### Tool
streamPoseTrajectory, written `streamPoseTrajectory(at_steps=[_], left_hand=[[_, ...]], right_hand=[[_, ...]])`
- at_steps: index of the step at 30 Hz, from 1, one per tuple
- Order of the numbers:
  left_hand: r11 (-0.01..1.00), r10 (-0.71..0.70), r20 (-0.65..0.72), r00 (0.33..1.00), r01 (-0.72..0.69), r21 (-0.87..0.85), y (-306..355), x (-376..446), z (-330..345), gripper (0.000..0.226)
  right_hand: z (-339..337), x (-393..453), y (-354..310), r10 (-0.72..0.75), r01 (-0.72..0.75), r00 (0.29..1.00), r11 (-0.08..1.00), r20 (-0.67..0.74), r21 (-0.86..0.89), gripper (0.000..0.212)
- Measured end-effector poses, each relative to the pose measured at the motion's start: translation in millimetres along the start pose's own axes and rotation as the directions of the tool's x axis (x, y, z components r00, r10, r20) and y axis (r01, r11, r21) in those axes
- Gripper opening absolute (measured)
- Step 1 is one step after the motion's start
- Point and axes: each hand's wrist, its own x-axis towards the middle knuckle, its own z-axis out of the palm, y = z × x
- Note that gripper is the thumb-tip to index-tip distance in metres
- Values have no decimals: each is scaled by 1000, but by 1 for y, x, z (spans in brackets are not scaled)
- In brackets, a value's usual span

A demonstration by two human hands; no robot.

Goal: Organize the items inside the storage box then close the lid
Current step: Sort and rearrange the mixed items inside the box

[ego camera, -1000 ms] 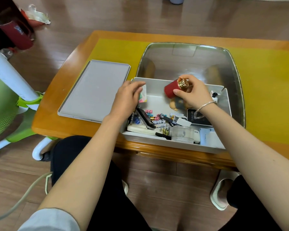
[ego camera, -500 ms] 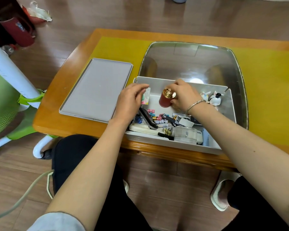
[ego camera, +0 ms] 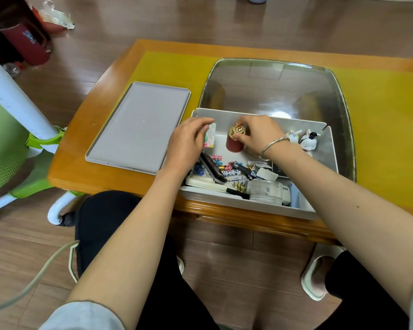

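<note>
A white storage box (ego camera: pixel 329 148) stands at the table's near edge, full of small items. My right hand (ego camera: pixel 260 134) holds a red bottle with a gold cap (ego camera: pixel 234 142), upright on the box floor at the far left. My left hand (ego camera: pixel 188 141) holds a small pastel card (ego camera: pixel 209 139) upright against the box's left wall. The grey lid (ego camera: pixel 138 125) lies flat on the table to the left of the box. Binder clips, pens, a black remote (ego camera: pixel 211 167) and a clear tape roll (ego camera: pixel 265 191) crowd the box's near side.
Two white rabbit figures (ego camera: pixel 303 138) stand in the box's far right corner. A large steel tray (ego camera: pixel 277 91) lies behind the box on the yellow mat (ego camera: pixel 386 129). A green and white chair (ego camera: pixel 7 129) is at the left.
My right hand moved the red bottle from tilted in the air at the box's middle down to the far left, standing it upright. My left hand stayed with the card.
</note>
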Motion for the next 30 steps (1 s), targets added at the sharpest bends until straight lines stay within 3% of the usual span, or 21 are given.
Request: streamPoseTrajectory(at_steps=[13, 19, 23, 25, 30], left_hand=[[996, -64, -12, 998, 64, -56, 1, -1, 0, 21], [991, -96, -7, 995, 95, -95, 2, -2, 0, 13], [991, -71, -6, 997, 70, -114, 0, -2, 1, 13], [989, -74, -2, 997, 74, -129, -1, -2, 1, 13], [979, -55, 19, 998, 57, -193, 0, -3, -1, 13]], right_hand=[[-7, 12, -13, 85, -90, 996, 984, -41, -153, 35], [-10, 9, -13, 96, -100, 995, 987, -39, -129, 45], [-12, -4, -10, 98, -114, 983, 988, -156, -101, 52], [-15, -7, -11, 121, -130, 973, 991, -195, -31, 42], [-17, -11, -22, 120, -75, 986, 938, -114, 339, 26]])
